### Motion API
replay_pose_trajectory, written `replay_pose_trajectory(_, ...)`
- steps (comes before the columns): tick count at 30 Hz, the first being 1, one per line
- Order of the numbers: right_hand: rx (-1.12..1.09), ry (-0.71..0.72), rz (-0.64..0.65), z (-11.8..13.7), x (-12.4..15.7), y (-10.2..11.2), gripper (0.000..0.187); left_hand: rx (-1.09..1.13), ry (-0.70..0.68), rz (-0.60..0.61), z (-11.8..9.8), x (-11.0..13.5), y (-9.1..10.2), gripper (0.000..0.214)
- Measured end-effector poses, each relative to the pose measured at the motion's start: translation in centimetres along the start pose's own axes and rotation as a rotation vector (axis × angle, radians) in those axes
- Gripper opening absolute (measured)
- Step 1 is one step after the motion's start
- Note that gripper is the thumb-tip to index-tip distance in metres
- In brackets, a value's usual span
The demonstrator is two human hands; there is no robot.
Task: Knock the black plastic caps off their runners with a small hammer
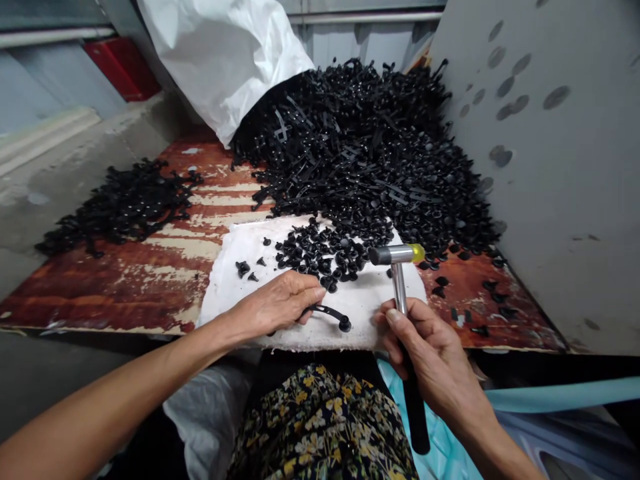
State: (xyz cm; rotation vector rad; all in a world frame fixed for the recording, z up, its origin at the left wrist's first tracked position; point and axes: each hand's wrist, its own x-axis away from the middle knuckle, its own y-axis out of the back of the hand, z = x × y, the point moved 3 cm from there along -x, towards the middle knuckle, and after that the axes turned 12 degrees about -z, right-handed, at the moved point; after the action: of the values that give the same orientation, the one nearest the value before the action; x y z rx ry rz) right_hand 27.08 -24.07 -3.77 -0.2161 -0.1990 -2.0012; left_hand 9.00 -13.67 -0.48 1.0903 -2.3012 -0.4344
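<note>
My left hand (287, 298) is closed on one end of a black plastic strap (327, 311) with holes along it. A round black cap (345, 323) sits at the strap's free end, just above the white cloth (220, 293). In my right hand (425, 333) is a small mallet (399, 287), gripped at its handle with the head up. Its head has one dark grey face and one yellow face. Just beyond my hands, several loose black caps (320, 250) lie in a cluster on the cloth.
A big heap of black straps and caps (370, 153) spreads across the back, partly under a white sack (225, 60). A smaller pile of straps (125, 207) lies at the left on the worn red board (200, 190). A grey spotted panel (560, 200) stands at the right.
</note>
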Motion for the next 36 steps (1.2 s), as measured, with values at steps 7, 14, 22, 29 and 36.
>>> replay_pose_trajectory(7, 0.029, -0.016, 0.011, 0.3, -0.1, -0.1, 0.039, 0.001, -0.018, 0.020, -0.1, 0.0, -0.1, 0.040)
replay_pose_trajectory(14, 0.043, -0.017, 0.008, 0.4, -0.1, 0.0, 0.034, 0.003, -0.045, 0.022, -0.4, 0.2, -0.2, 0.043)
replay_pose_trajectory(22, 0.023, -0.018, 0.016, 0.4, -0.1, -0.2, 0.035, -0.018, -0.082, 0.006, -0.2, 0.2, -0.4, 0.042)
replay_pose_trajectory(29, 0.026, -0.034, 0.015, 0.1, -0.1, 0.1, 0.037, -0.066, -0.114, -0.005, 0.0, 0.0, -0.5, 0.039)
replay_pose_trajectory(36, 0.003, -0.030, 0.018, 0.0, -0.2, 0.0, 0.036, -0.035, -0.017, 0.064, -0.9, -0.2, 0.2, 0.039)
